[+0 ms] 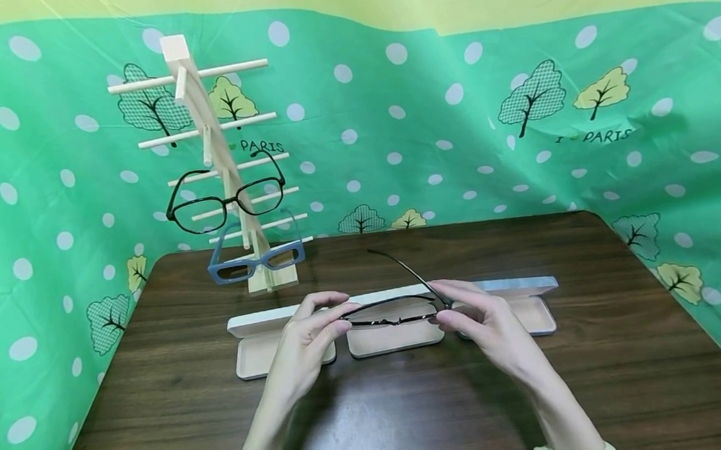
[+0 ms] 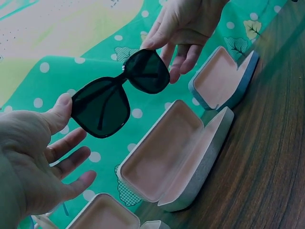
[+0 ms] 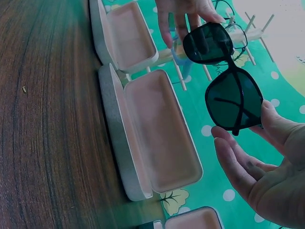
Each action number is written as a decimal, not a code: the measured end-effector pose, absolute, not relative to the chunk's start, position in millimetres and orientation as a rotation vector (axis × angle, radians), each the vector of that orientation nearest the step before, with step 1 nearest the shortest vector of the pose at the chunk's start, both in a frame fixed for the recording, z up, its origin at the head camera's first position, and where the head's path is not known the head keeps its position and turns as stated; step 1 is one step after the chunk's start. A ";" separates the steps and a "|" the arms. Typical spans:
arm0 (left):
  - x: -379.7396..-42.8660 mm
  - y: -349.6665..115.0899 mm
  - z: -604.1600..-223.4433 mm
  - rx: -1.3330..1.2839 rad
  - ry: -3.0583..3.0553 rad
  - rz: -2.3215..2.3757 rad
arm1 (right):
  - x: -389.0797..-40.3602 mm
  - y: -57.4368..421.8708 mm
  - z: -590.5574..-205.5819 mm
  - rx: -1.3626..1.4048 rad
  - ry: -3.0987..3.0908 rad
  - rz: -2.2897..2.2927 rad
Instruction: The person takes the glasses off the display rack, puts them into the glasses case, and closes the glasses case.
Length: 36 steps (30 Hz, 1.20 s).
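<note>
Black sunglasses [image 1: 396,321] with dark lenses [image 2: 101,109] are held up between both hands, above the middle glasses case [image 1: 398,342]. My left hand [image 1: 303,343] pinches one outer end of the frame between thumb and fingers. At the other end my right hand [image 1: 492,322] pinches the frame near the hinge. One temple arm [image 1: 403,264] sticks out away from me; the other runs across behind the lenses. The middle case lies open, its pinkish inside showing in both wrist views. Nothing lies in the visible part of it.
Two more open cases flank the middle one, a left case [image 1: 257,356] and a right case [image 1: 539,315]. A wooden display rack [image 1: 217,144] stands at the back left, bearing black-framed glasses [image 1: 226,203] and blue-framed glasses [image 1: 213,270]. A green dotted curtain [image 1: 422,125] surrounds the brown table [image 1: 177,416].
</note>
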<state>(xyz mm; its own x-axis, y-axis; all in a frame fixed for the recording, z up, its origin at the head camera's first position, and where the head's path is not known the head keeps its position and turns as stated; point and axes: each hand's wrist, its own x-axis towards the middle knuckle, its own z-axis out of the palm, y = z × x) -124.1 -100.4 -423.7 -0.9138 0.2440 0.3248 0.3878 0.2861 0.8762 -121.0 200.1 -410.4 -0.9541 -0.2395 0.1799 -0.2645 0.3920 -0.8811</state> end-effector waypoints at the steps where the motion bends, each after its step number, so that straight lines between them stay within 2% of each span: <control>1: -124.2 -100.4 -423.8 -0.596 -2.414 -1.705 | -121.0 200.3 -410.4 0.476 -2.603 1.648; 20: -124.5 -100.3 -423.1 -0.598 -2.429 -1.678 | -122.2 199.6 -410.9 0.557 -2.640 1.742; 36: -125.0 -99.5 -424.5 -0.597 -2.435 -1.707 | -121.7 201.3 -411.6 0.553 -2.618 1.568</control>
<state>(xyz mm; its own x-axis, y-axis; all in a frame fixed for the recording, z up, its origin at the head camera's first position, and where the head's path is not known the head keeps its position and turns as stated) -125.0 -99.5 -424.5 -0.9169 0.2543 0.3077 0.3760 0.2914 0.8796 -121.7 201.3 -411.6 -0.9355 -0.2806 0.2145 -0.3216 0.4255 -0.8459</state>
